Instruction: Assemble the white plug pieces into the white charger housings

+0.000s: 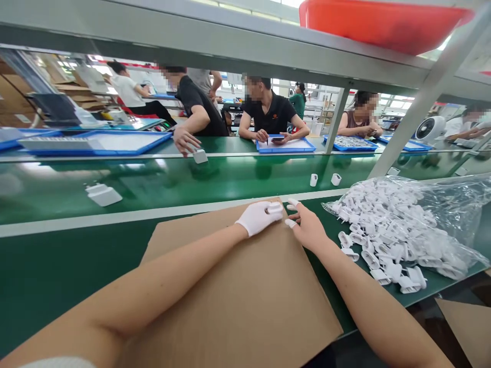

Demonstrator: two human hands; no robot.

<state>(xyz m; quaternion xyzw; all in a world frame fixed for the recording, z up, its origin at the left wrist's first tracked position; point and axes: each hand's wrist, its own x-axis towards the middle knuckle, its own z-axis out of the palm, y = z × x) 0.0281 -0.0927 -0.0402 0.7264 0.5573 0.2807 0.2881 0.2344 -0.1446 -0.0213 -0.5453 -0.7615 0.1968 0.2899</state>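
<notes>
My left hand point(258, 216) wears a white glove and is closed around a small white plastic plug part point(274, 208) above the far edge of a brown cardboard sheet point(230, 286). My right hand point(307, 225) is bare except for white finger cots on the fingertips; its fingers are spread beside the left hand, tips close to the part. A heap of the same white plug parts point(383, 240) spills from a clear plastic bag point(452, 204) to the right.
A green conveyor belt point(153, 189) carries a white charger body point(103, 194) and two small white pieces point(324, 179). Across it other people sit at blue trays point(284, 146); one person's hand point(184, 139) reaches to the belt. A red bin point(379, 20) sits on the shelf overhead.
</notes>
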